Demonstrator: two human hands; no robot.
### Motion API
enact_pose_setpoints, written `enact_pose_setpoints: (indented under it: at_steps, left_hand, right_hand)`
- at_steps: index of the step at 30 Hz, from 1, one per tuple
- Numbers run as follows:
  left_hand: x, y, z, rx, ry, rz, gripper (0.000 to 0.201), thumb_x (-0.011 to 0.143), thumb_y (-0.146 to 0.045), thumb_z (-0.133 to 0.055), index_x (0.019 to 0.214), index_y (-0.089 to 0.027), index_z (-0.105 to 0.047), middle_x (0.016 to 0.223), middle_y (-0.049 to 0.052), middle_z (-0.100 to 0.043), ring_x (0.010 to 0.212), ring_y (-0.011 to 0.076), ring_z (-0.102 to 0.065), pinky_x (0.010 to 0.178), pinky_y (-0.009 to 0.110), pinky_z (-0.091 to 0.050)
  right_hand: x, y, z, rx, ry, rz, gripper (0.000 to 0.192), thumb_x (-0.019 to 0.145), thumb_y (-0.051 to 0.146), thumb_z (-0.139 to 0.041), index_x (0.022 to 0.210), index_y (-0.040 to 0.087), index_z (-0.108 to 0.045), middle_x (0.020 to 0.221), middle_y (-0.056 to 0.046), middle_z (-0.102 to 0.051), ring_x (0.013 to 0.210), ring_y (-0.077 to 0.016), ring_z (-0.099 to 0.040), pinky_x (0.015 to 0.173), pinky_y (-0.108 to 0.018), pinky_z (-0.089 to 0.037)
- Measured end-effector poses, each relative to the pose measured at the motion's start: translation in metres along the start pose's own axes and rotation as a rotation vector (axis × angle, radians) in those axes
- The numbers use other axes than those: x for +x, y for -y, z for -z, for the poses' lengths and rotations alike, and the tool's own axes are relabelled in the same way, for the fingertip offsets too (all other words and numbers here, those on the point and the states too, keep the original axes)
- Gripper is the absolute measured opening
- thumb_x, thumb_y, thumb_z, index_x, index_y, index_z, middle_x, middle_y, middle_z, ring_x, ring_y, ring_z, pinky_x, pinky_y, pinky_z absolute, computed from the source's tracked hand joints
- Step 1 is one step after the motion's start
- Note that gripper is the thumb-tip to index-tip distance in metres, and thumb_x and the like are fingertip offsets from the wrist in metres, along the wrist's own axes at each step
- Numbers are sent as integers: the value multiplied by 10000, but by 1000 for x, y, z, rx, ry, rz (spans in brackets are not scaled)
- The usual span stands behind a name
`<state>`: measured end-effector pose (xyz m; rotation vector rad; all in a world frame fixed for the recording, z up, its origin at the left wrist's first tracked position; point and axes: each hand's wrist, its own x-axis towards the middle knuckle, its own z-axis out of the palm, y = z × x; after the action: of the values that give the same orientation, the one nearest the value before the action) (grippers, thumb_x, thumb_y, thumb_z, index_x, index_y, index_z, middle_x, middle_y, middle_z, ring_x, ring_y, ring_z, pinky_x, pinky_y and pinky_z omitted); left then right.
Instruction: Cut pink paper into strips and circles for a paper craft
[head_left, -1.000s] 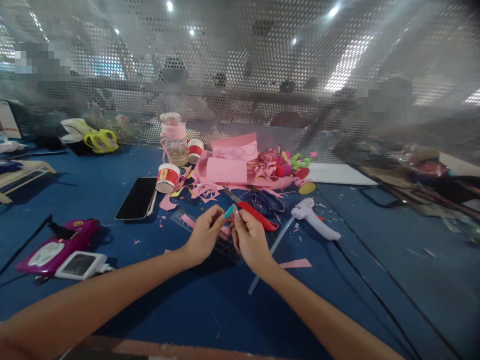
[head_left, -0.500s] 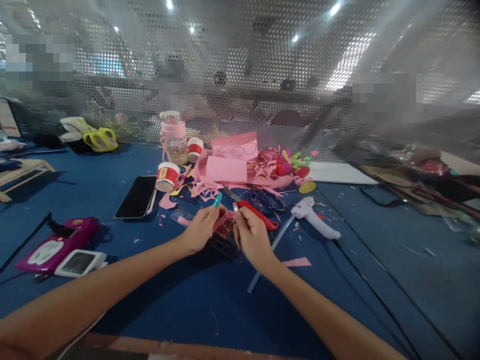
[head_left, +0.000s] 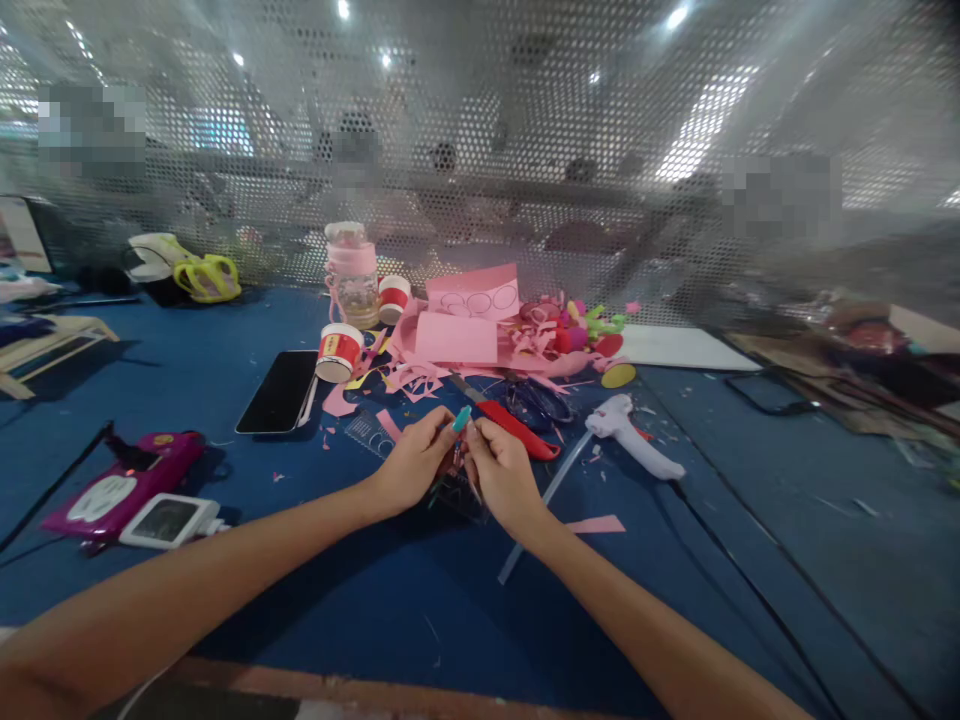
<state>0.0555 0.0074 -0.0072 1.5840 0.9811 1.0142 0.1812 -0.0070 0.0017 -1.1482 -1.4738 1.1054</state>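
Observation:
My left hand point(head_left: 414, 462) and my right hand point(head_left: 508, 482) meet at the middle of the blue table, fingertips pinched together. Between them is a pink paper strip point(head_left: 457, 456), mostly hidden by the fingers. Under the hands lies a clear plastic piece with dark marks point(head_left: 463, 497), partly covered. Just left of my left hand are a clear stencil ruler point(head_left: 364, 430) and another pink strip point(head_left: 389, 425). A red-handled cutter point(head_left: 517, 430) lies beyond my right hand, beside dark blue scissors handles point(head_left: 541, 400).
A white glue gun point(head_left: 634, 440) with a long clear glue stick point(head_left: 540, 510) lies right. Pink paper point(head_left: 456, 338), scraps and paper cups point(head_left: 340, 352) sit behind, near a bottle point(head_left: 352, 275). A phone point(head_left: 279, 392) and a purple device point(head_left: 124, 485) are left. A perforated screen point(head_left: 480, 190) stands behind.
My hands have drawn together, and the pink strip stretched between them is now mostly covered by fingers. The view has shifted slightly.

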Motion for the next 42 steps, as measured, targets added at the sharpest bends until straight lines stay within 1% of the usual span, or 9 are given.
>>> enact_pose_setpoints:
  at_steps: [3, 7, 13, 17, 21, 27, 33, 38, 42]
  left_hand:
    - [0, 1, -2, -15, -65, -20, 237, 883, -374, -409, 743, -185, -430, 533, -73, -400, 454, 73, -372, 443, 191, -315]
    - [-1, 2, -4, 26, -118, -33, 218, 883, -349, -413, 749, -180, -447, 578, -62, -412, 502, 79, -385, 481, 197, -325]
    - [-3, -1, -4, 107, -160, -44, 208, 885, -317, -402, 737, -180, -451, 559, -68, -396, 498, 82, -389, 494, 204, -321]
    - [-4, -2, -4, 128, -184, -51, 218, 884, -321, -398, 720, -183, -442, 572, -59, -420, 524, 95, -425, 519, 217, -344]
    - [-4, -2, -4, 134, -187, -42, 233, 888, -339, -391, 721, -185, -442, 581, -55, -442, 530, 99, -439, 528, 222, -353]
    - [-5, -4, -4, 183, -215, -50, 248, 891, -342, -391, 709, -181, -444, 578, -56, -428, 533, 94, -392, 521, 221, -318]
    - [-6, -4, -4, 157, -222, -48, 253, 891, -345, -390, 706, -181, -438, 573, -57, -409, 529, 91, -381, 516, 217, -319]
    - [-6, -3, -4, 149, -226, -44, 266, 888, -346, -399, 679, -182, -419, 557, -62, -383, 511, 84, -351, 493, 209, -300]
    - [-5, -2, -3, 87, -190, -39, 265, 888, -363, -398, 695, -183, -425, 546, -67, -380, 486, 77, -337, 470, 200, -292]
  right_hand:
    - [-1, 2, -2, 14, -12, -13, 365, 863, 459, -418, 594, 217, -369, 364, 101, -360, 286, -60, -306, 335, -202, -263]
    - [-3, 2, -1, -39, -17, 9, 362, 876, 445, -399, 597, 217, -365, 366, 99, -359, 293, -62, -311, 347, -203, -267]
    - [-2, -3, 1, -159, -19, 61, 366, 893, 431, -368, 597, 217, -361, 362, 89, -362, 302, -71, -323, 361, -208, -266]
    - [-2, -2, 1, -204, -17, 86, 380, 895, 444, -357, 591, 216, -370, 370, 78, -371, 323, -80, -345, 372, -212, -273]
    - [-3, 0, 1, -210, -17, 95, 384, 892, 456, -355, 595, 215, -381, 379, 74, -368, 342, -88, -359, 382, -214, -282]
    - [-2, 1, 1, -205, -10, 102, 384, 893, 445, -365, 586, 216, -375, 386, 74, -357, 358, -90, -364, 392, -214, -286]
    - [-4, 3, -1, -166, -15, 82, 370, 894, 420, -379, 587, 213, -381, 402, 77, -355, 359, -83, -342, 395, -212, -284]
    - [-5, 5, -2, -116, -20, 59, 380, 884, 437, -396, 579, 213, -376, 402, 82, -342, 354, -78, -320, 383, -210, -268]
    - [-5, 4, -2, -78, -26, 44, 383, 873, 449, -415, 576, 210, -381, 397, 87, -339, 341, -69, -299, 367, -206, -251]
